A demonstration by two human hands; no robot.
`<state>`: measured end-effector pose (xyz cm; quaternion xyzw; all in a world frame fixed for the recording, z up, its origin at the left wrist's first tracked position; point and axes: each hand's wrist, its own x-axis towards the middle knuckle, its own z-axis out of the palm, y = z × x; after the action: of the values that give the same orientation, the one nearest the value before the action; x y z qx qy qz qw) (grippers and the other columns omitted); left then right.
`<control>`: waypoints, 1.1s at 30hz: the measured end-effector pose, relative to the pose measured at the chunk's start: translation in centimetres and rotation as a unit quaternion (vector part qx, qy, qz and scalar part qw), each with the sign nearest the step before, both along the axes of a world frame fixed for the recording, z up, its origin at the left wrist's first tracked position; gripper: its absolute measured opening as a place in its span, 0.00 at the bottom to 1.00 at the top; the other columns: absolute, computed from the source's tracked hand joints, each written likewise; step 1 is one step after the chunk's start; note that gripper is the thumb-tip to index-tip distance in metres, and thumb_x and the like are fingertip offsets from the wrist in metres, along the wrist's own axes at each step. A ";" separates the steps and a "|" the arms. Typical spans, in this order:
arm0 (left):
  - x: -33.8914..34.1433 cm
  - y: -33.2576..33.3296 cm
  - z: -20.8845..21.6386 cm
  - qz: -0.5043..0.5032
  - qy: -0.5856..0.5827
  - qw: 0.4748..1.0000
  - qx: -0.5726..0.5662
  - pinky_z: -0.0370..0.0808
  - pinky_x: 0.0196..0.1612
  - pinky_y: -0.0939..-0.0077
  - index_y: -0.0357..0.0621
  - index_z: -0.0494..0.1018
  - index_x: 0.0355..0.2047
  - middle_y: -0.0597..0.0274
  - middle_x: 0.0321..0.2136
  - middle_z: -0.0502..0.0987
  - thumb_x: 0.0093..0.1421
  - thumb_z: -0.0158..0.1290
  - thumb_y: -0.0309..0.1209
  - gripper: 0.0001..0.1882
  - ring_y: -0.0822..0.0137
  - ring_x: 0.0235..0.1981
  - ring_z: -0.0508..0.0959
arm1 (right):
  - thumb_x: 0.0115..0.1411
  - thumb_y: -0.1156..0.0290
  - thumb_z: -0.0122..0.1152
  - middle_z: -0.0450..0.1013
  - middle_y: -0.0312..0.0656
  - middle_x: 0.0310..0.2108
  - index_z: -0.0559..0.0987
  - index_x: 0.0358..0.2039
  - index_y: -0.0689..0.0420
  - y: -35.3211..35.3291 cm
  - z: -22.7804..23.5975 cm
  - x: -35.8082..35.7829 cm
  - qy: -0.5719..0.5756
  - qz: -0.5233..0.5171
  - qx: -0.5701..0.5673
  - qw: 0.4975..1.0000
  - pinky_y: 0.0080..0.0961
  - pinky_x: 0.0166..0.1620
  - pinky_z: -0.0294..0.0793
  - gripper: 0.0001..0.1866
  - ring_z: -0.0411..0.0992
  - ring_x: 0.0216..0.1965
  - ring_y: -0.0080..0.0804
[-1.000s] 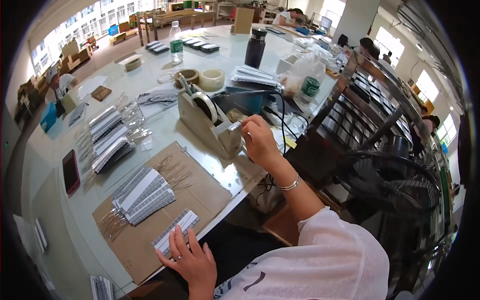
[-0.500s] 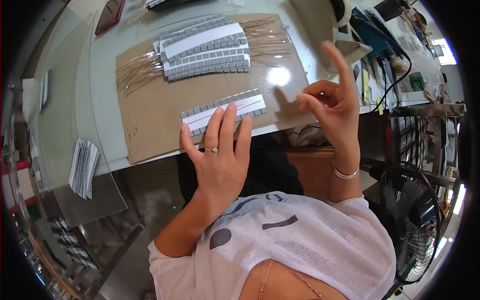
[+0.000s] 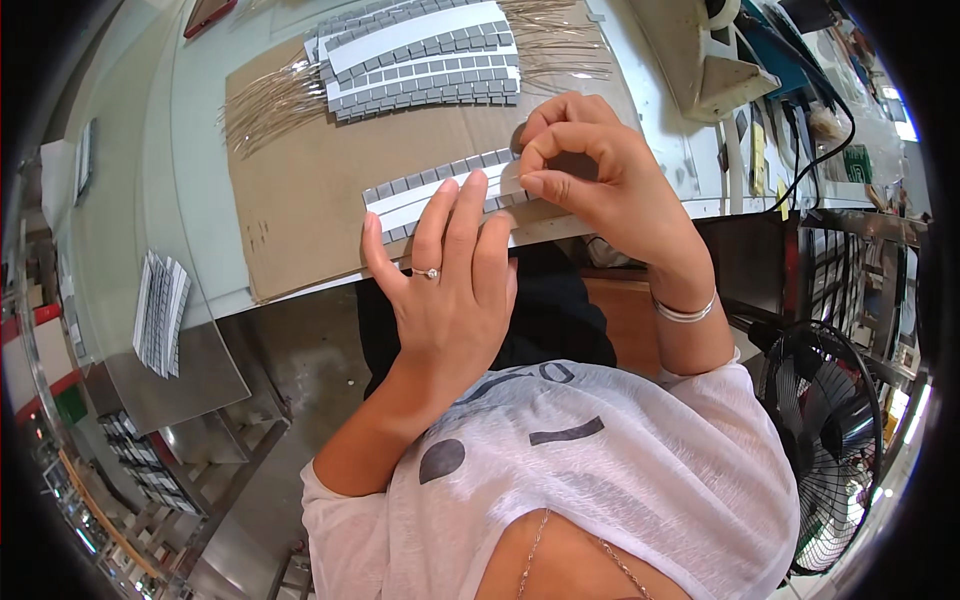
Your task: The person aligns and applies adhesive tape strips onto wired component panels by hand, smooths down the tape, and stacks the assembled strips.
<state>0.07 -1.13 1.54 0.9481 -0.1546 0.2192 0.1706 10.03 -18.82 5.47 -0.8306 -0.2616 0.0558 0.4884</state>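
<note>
My left hand (image 3: 447, 290) lies over a white strip edged with rows of grey tabs (image 3: 398, 210). Its fingers are spread and the tips rest on the strip. At the strip's right end, my right hand (image 3: 625, 190) has thumb and index finger pinched together. Whatever is between them is too small or hidden to make out. Beyond both hands, a stack of similar grey-tabbed strips (image 3: 425, 72) lies on a sheet of brown cardboard (image 3: 300, 215). Thin brown strands (image 3: 265, 108) stick out from the stack's left and right ends.
Several more strips (image 3: 162, 312) lie on the glass tabletop (image 3: 205, 200) at the left. A beige machine part (image 3: 700, 75) stands at the back right, near a black cable (image 3: 835, 150). A black fan (image 3: 825, 440) is at my right, below table height.
My right hand has come left and down from its raised position to the strip's right end, its index finger now curled to the thumb. The left hand stays on the strip.
</note>
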 end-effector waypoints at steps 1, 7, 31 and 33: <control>-0.1 0.0 0.0 0.000 0.003 1.000 -0.001 0.54 0.62 0.26 0.47 0.70 0.50 0.56 0.61 0.71 0.49 0.66 0.29 0.28 0.57 0.63 0.68 | 0.58 0.77 0.70 0.72 0.36 0.41 0.81 0.30 0.59 0.1 -0.1 0.0 -0.001 -0.008 -0.004 1.000 0.24 0.50 0.70 0.04 0.68 0.48 0.29; 0.2 0.0 -0.2 -0.001 0.019 1.000 0.003 0.45 0.67 0.31 0.47 0.68 0.57 0.57 0.64 0.67 0.48 0.68 0.30 0.35 0.56 0.65 0.67 | 0.56 0.79 0.70 0.70 0.37 0.37 0.80 0.30 0.60 0.7 -0.7 0.2 -0.073 -0.023 -0.033 0.997 0.25 0.47 0.69 0.05 0.67 0.44 0.32; 0.1 7.0 4.3 -0.102 -0.244 0.964 -0.038 0.65 0.55 0.25 0.44 0.79 0.33 0.62 0.35 0.81 0.55 0.58 0.29 0.06 0.62 0.51 0.79 | 0.49 0.79 0.71 0.79 0.41 0.50 0.81 0.44 0.56 6.2 1.2 11.2 -0.330 0.076 -0.150 0.929 0.38 0.58 0.71 0.19 0.74 0.52 0.45; -0.9 11.6 6.2 -0.017 -0.237 0.965 0.107 0.57 0.58 0.21 0.49 0.80 0.35 0.67 0.36 0.81 0.53 0.62 0.30 0.08 0.63 0.49 0.81 | 0.49 0.81 0.71 0.79 0.41 0.50 0.81 0.46 0.56 6.1 1.4 11.0 -0.295 0.067 -0.133 0.944 0.37 0.57 0.71 0.21 0.74 0.52 0.43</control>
<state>-0.79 10.42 7.73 0.8789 -0.2296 0.4170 0.0303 21.01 -12.74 6.87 -0.8477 -0.4396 -0.1249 0.2693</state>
